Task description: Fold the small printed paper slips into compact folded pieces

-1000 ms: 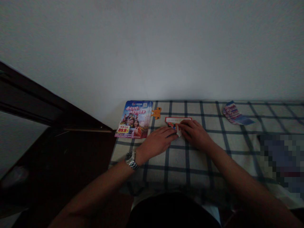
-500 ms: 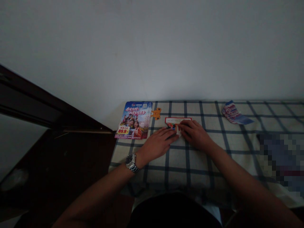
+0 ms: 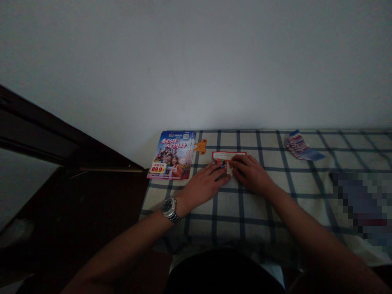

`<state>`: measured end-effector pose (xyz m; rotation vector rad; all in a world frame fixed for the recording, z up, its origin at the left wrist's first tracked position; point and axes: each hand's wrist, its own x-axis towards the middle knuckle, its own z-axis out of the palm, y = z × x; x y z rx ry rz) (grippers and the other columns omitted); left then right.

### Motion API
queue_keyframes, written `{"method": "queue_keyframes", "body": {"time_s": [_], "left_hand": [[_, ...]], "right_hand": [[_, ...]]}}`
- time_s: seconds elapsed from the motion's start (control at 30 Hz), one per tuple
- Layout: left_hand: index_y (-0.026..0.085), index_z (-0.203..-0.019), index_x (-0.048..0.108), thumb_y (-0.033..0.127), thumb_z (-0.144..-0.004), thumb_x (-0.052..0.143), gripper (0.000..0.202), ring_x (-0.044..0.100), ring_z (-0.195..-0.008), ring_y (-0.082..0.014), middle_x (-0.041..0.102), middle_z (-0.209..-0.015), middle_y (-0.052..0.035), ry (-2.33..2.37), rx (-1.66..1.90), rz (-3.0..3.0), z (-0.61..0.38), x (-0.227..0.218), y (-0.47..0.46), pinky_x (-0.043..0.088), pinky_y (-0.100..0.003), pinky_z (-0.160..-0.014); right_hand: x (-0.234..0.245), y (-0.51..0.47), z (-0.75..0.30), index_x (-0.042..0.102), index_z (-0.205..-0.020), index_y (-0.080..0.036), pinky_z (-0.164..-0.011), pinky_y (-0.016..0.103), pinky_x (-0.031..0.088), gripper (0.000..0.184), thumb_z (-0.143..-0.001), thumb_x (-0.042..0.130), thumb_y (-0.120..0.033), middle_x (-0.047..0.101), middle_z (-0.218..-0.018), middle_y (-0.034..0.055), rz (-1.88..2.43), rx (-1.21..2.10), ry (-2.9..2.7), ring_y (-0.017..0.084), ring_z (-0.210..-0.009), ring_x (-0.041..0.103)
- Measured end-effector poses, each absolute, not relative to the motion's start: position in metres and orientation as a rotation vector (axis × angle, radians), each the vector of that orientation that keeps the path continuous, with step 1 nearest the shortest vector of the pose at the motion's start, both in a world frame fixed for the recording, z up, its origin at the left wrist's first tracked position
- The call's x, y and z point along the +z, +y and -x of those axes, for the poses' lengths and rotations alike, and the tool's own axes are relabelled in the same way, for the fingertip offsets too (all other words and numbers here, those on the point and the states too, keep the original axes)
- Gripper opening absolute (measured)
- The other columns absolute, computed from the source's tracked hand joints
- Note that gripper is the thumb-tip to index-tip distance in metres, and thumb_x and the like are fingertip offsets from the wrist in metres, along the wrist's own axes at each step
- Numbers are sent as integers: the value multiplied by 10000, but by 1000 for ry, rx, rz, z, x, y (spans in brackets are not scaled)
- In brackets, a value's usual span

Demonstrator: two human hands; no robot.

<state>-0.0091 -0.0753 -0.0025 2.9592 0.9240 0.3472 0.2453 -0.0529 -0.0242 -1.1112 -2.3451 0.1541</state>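
Note:
A folded paper flyer (image 3: 229, 155) with a red border and a white panel lies on the checked tablecloth (image 3: 226, 212) in front of me. My left hand (image 3: 208, 179), with a metal watch on the wrist, rests palm down with its fingers stretched over the flyer's left and lower part. The fingers of my right hand (image 3: 249, 171) bend over the flyer's right side and grip it close to the left fingertips. Both hands cover much of the flyer's lower half.
A stack of printed flyers (image 3: 171, 155) stands at the table's left end, beside a brown bear-shaped piece (image 3: 201, 146). Farther right lies a creased, folded flyer (image 3: 303, 148). A pixelated patch (image 3: 361, 208) hides something at the right edge. A wall runs behind the table.
Both hands stay almost in place on the folded flyer, with only slight finger movement. The whole view has shifted a little.

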Motion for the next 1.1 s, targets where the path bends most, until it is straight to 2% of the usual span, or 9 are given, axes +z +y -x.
{"method": "queue_keyframes", "body": {"time_s": [0.1,0.3,0.53,0.73,0.9,1.1], "left_hand": [[245,-1401,591,183,-977,647,432,456,-1468,-295,588,-1450,-83,926,332,-2966,8,-2,-75,392,-497,-1231],[283,-1412,585,221,-970,661,453,434,-1479,-308,452,-1614,-79,991,290,-2944,6,2,-75,385,-514,-1203],[277,-1448,555,256,-976,646,481,390,-1503,-269,445,-1631,-54,1005,263,-2928,7,2,-73,310,-484,-1244],[227,-1579,408,251,-985,597,624,415,-1483,-251,466,-1620,-58,1041,287,-2903,5,0,-72,308,-468,-1252],[204,-1561,438,239,-966,603,619,407,-1494,-258,487,-1600,-71,986,335,-2904,4,1,-69,267,-457,-1288],[198,-1571,428,239,-955,603,641,434,-1469,-280,513,-1574,-79,995,369,-2870,3,2,-68,301,-480,-1268]], "right_hand": [[-23,-53,-246,689,-1326,-207,-1026,525,562,336,-1011,573,-229,660,-1285,140,1090,162,-2350,309,-1159,618],[-24,-52,-247,706,-1293,-193,-1017,523,571,311,-1011,586,-245,674,-1276,144,1092,127,-2364,306,-1143,630],[-31,-51,-251,705,-1297,-222,-1016,514,581,302,-1016,602,-264,716,-1268,117,1060,165,-2331,292,-1137,666],[-27,-52,-250,713,-1294,-240,-998,535,594,306,-1003,622,-268,726,-1266,121,1057,178,-2308,299,-1136,680],[-30,-51,-252,715,-1281,-248,-1003,529,594,297,-997,633,-268,730,-1282,109,1045,198,-2288,297,-1158,687],[-28,-51,-251,707,-1284,-232,-1014,525,584,296,-1001,621,-252,731,-1273,113,1050,205,-2296,295,-1161,680]]}}
